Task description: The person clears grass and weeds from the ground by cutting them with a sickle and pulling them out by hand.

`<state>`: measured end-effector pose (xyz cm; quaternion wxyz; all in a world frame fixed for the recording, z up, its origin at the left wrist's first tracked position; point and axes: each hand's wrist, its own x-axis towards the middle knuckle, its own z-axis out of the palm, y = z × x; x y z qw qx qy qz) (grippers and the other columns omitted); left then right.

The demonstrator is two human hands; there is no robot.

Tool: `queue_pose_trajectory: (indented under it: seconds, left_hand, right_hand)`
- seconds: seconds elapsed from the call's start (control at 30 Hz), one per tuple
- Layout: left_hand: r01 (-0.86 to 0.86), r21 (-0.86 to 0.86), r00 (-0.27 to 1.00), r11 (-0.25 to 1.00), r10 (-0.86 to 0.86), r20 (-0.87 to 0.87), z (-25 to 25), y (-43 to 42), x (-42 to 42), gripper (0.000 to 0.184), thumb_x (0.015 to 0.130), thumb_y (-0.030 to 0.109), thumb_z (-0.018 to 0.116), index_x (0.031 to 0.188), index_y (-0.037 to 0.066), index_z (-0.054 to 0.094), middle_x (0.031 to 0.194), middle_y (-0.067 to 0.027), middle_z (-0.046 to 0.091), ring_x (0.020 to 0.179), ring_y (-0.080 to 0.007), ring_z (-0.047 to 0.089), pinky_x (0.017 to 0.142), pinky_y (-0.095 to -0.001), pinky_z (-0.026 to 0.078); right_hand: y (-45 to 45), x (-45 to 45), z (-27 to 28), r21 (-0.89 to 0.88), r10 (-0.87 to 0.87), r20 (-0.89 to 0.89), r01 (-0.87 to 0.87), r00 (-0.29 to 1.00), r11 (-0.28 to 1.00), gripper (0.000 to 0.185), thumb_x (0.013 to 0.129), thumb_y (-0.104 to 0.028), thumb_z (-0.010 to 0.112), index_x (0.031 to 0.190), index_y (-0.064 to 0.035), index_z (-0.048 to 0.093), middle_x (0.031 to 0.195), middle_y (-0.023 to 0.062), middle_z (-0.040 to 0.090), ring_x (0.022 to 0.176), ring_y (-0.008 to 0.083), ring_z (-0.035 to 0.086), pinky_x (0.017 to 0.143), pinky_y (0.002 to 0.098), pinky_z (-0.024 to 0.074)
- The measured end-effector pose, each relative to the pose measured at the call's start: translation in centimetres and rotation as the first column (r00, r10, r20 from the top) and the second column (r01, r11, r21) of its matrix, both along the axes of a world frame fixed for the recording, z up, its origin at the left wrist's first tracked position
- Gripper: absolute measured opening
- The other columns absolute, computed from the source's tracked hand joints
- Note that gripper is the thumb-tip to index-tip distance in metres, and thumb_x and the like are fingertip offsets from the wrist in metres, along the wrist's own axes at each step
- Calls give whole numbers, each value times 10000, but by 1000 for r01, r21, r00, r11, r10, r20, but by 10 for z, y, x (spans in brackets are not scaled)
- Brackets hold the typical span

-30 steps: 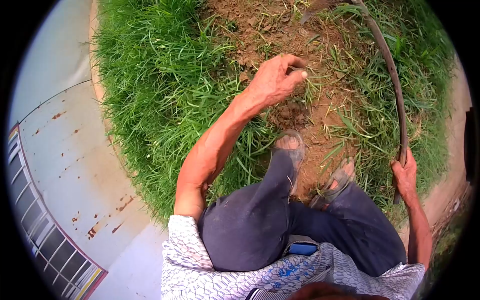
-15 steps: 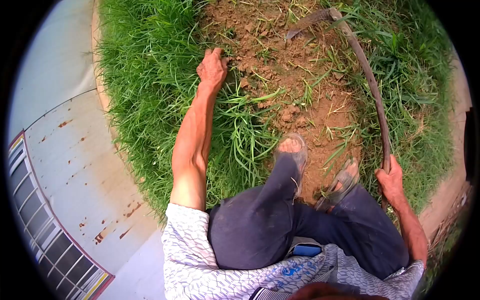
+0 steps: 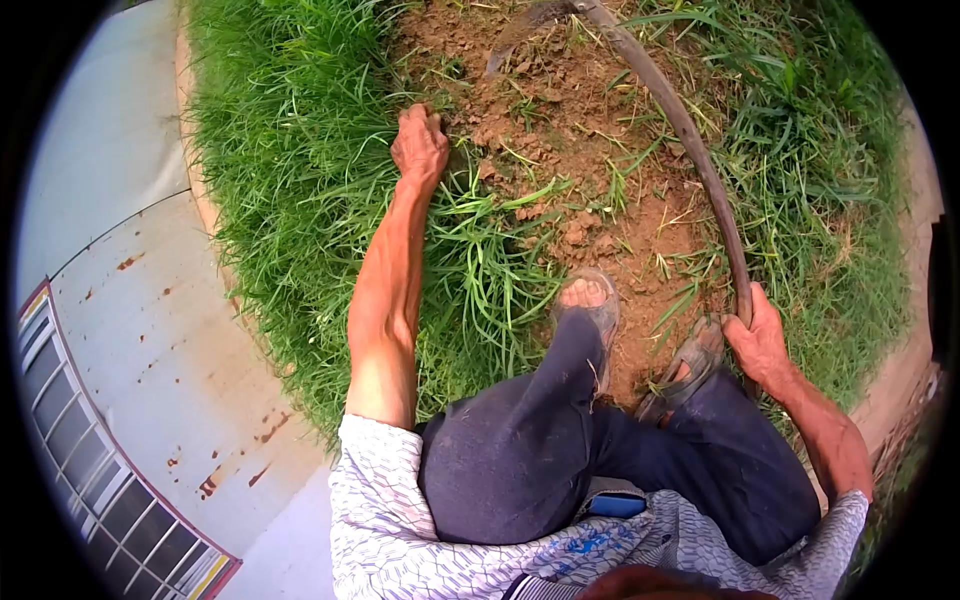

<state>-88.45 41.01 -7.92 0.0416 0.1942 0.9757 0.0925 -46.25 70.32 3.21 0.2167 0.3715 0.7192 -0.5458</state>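
My right hand [image 3: 760, 340] is wrapped round the lower end of a hoe's long, bent wooden handle [image 3: 690, 135]. The hoe's metal blade [image 3: 525, 30] is at the top of the view, over the loosened soil, pointing left and slightly blurred. Where the tall green grass [image 3: 300, 150] meets the bare soil, my left hand [image 3: 420, 145] is low down with its fingers curled in. What those fingers hold, if anything, is hidden beneath the hand.
Brown soil [image 3: 575, 165] with clods and loose grass blades runs between two grassy strips. My sandalled feet [image 3: 588, 300] are on it. More grass [image 3: 800, 190] grows at the right. A pale paved surface [image 3: 150, 300] and a barred window frame [image 3: 110, 460] lie at left.
The hoe has swung left, its blade moving along the top of the soil, and my right hand has shifted left and up with it. My left hand's fingers have curled in more.
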Motion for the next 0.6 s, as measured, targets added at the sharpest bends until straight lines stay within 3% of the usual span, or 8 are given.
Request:
queue_pose_trajectory:
  seconds: [0.07, 0.13, 0.37, 0.47, 0.5, 0.53, 0.57, 0.6]
  left_hand:
    - [-6, 5, 1000, 1000, 6, 0, 0, -1, 0, 216, 923, 246, 568, 1035, 63, 590, 1060, -179, 602, 990, -362, 579, 832, -454, 466]
    - [9, 13, 1000, 1000, -9, -7, -5, -3, -4, 224, 922, 244, 570, 1036, 52, 589, 1043, -180, 604, 975, -358, 584, 830, -448, 468]
    - [5, -12, 999, 1000, -5, -46, -11, -5, -7, 255, 926, 251, 569, 1054, 30, 588, 1018, -194, 620, 962, -366, 595, 829, -450, 468]
    - [-29, -8, 1000, 1000, 29, 0, -5, -3, -6, 232, 942, 213, 543, 1074, 25, 577, 1041, -217, 605, 981, -390, 591, 810, -463, 477]
    - [13, -52, 999, 999, -15, -42, -8, -7, -10, 236, 956, 200, 530, 1086, 7, 563, 996, -206, 625, 884, -316, 644, 740, -422, 506]
    - [12, -53, 999, 998, -14, -39, -6, -8, -10, 236, 956, 200, 530, 1086, 7, 563, 996, -206, 625, 884, -316, 644, 740, -422, 506]
    - [-122, 219, 984, 968, 88, 158, -4, -8, -12, 250, 962, 209, 535, 1093, -4, 555, 982, -194, 633, 808, -269, 653, 686, -395, 511]
    - [-294, 441, 922, 848, 129, 366, -1, -9, -15, 265, 968, 217, 541, 1100, -14, 547, 969, -182, 640, 732, -221, 661, 633, -367, 517]
  right_hand:
    - [-9, -33, -7, -1, 38, -4, -38, 999, 999, 258, 800, -141, 567, 976, -1, 441, 698, 137, 496, 609, 265, 493, 591, 418, 440]
    - [-21, -55, -22, 13, 217, -48, -217, 975, 976, 266, 814, -132, 552, 999, 7, 420, 698, 208, 521, 604, 345, 537, 581, 455, 447]
    - [-64, -54, -39, -24, 217, 52, -216, 975, 976, 315, 838, -144, 532, 1065, 8, 376, 752, 307, 576, 736, 495, 601, 659, 545, 461]
    - [-59, -38, -49, -69, 237, 61, -233, 970, 970, 329, 831, -137, 537, 1075, 8, 371, 756, 311, 576, 742, 499, 597, 659, 542, 462]
    - [-58, -28, -53, -20, 271, 67, -271, 960, 962, 322, 814, -125, 547, 1058, 8, 384, 703, 271, 548, 694, 469, 595, 632, 525, 456]
    - [-53, -16, -55, -23, 272, 69, -271, 960, 962, 322, 814, -125, 547, 1058, 8, 384, 703, 271, 548, 694, 469, 595, 632, 525, 456]
    - [-45, -4, -56, -41, 230, -37, -231, 973, 972, 288, 805, -107, 542, 1031, -1, 397, 666, 214, 521, 614, 395, 580, 568, 484, 454]
    - [-39, -1, -56, -65, 184, -142, -195, 973, 979, 256, 796, -88, 537, 1003, -10, 409, 630, 157, 494, 534, 321, 564, 504, 444, 451]
